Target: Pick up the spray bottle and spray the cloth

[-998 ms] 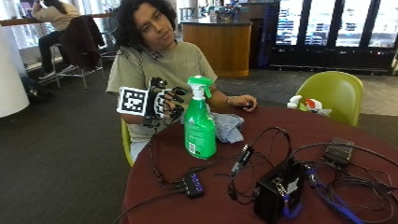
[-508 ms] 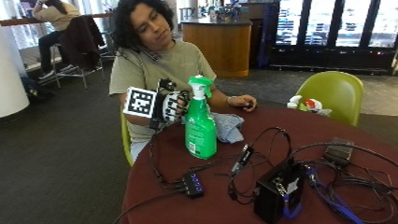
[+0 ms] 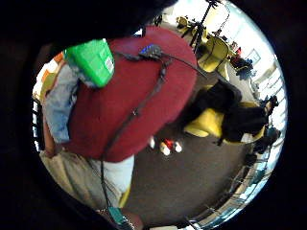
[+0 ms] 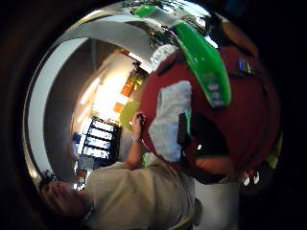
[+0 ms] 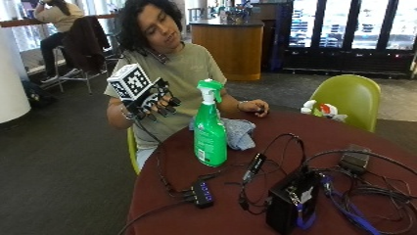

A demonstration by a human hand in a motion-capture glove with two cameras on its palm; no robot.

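table (image 5: 404, 147), round, dark red, carried every item listed. person seated at its far edge, bare hand (image 5: 255, 106) resting on the top by the cloth. spray bottle (image 5: 210, 131), green with white neck and green trigger head, stood upright near the far-left edge, untouched. cloth (image 5: 238, 133), pale blue, lay crumpled just behind and beside the bottle, toward the far edge. black box (image 5: 292, 201) with tangled cables (image 5: 338, 169) occupied the near-right part; small hub (image 5: 202, 193) sat near the near-left edge. gloved right hand (image 5: 151, 102) hung raised off the table's left edge, level with the trigger head, fingers spread and relaxed, gripping nothing. step judged: reach, not yet a grasp. risk: a sideways approach could tip the tall bottle onto the cloth or cables; a trailing glove cable could snag the trigger head.
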